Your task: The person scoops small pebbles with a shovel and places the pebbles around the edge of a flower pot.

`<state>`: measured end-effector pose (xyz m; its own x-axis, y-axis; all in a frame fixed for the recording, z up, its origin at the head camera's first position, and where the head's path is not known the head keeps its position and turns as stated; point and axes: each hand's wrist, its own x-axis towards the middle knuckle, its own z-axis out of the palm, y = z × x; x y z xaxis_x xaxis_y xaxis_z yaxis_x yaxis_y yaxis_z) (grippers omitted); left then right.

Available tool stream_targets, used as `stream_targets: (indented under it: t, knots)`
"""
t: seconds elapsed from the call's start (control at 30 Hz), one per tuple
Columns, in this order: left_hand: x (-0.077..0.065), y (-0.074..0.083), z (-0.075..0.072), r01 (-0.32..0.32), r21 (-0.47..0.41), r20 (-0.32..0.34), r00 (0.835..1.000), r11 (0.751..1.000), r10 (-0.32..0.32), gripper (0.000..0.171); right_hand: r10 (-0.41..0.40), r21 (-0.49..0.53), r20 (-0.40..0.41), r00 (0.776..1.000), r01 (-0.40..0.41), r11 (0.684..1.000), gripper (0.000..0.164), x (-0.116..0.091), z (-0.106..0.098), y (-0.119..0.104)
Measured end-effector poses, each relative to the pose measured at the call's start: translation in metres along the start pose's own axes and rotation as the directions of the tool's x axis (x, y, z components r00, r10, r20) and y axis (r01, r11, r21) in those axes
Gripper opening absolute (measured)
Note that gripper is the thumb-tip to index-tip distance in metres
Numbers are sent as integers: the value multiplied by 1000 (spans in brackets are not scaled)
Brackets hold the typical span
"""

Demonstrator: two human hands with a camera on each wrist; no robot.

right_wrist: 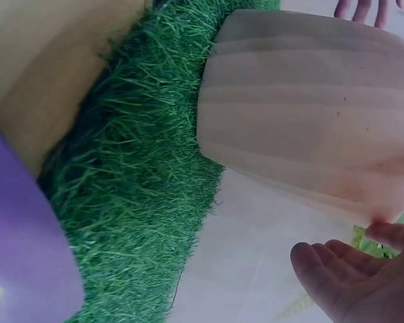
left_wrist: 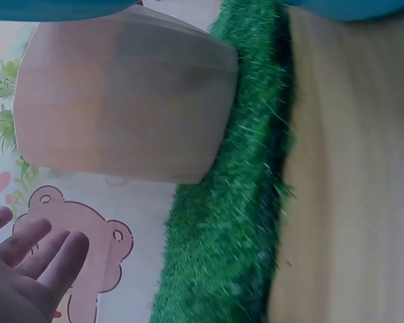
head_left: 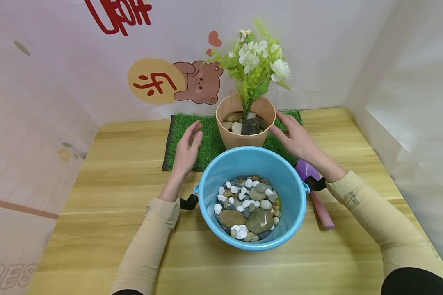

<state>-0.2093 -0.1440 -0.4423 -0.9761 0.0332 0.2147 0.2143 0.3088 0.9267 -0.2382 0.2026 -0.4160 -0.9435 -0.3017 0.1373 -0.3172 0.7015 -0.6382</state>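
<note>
A peach-coloured flower pot (head_left: 243, 141) stands on a green artificial turf mat (head_left: 210, 143), holding stones and a bunch of white flowers (head_left: 249, 57) with green leaves. My right hand (head_left: 295, 137) is at the pot's right side, thumb tip right at the rim and the other fingers loosely extended. To the left of the pot, my left hand (head_left: 186, 153) hovers over the mat with relaxed fingers, apart from the pot. In the left wrist view the left fingers (left_wrist: 64, 266) are spread with nothing between them.
A light-blue bucket (head_left: 252, 244) with white, grey and brown stones (head_left: 259, 221) stands on the wooden table (head_left: 125, 164) in front of the pot. Right of it lies a purple shovel (head_left: 305, 170) with a pink handle, partly under the right forearm. A printed cloth wall (head_left: 317, 61) rises behind.
</note>
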Motion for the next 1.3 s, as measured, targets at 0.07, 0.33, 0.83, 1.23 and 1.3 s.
stream_targets:
  t: [0.07, 0.33, 0.83, 1.23, 1.3]
  knots:
    - [5, 1, 2, 14, -19, 15, 1000, 1000, -14, 53, -10, 18, 4, 1000, 10, 1000, 70, 3, 4, 0]
    - [29, 14, 16, 26, -58, 52, 998, 998, -23, 53, -35, 113, -21, 999, 37, 993, 69, 13, 7, 1]
    - [67, 22, 41, 100, -151, 39, 995, 983, -96, 50, 75, 265, -35, 997, -63, 962, 59, 49, 11, -9]
    - [68, 20, 40, 135, -191, 84, 989, 972, -121, 51, 102, 226, -50, 994, -88, 970, 59, 49, 10, -9]
    - [68, 20, 40, 138, -200, 86, 989, 970, -123, 51, 104, 224, -55, 993, -89, 971, 59, 48, 11, -9]
